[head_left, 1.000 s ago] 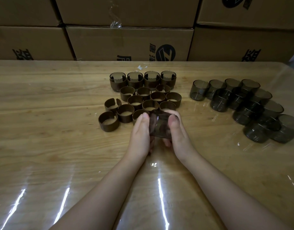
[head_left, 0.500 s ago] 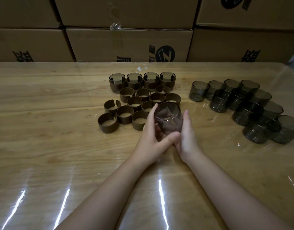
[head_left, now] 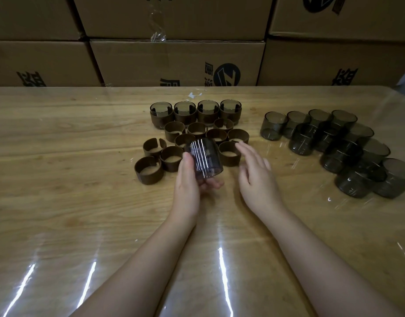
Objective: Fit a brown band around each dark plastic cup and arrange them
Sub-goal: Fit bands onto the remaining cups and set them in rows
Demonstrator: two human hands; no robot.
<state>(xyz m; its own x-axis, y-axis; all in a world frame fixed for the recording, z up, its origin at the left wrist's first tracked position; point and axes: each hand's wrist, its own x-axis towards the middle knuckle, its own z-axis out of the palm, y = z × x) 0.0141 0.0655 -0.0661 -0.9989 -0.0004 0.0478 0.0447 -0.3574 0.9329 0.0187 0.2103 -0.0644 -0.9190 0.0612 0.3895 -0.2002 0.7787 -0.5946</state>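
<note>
Your right hand [head_left: 256,177] has come off the dark translucent plastic cup [head_left: 206,159]: fingers now spread, holding nothing, just beside the nearest brown open-ring band [head_left: 229,154], probably going for it. Your left hand [head_left: 187,186] alone cradles the cup, tilted above the wooden table [head_left: 59,202], ready for banding. Four banded cups [head_left: 197,113] line the far row; bare cups [head_left: 334,143] wait at right.

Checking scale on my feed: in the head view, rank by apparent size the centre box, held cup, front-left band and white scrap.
1. centre box
2. held cup, in the left hand
3. front-left band: only slightly smaller, and the cup is held nearer the camera, so this pair is unsure
4. white scrap
</note>
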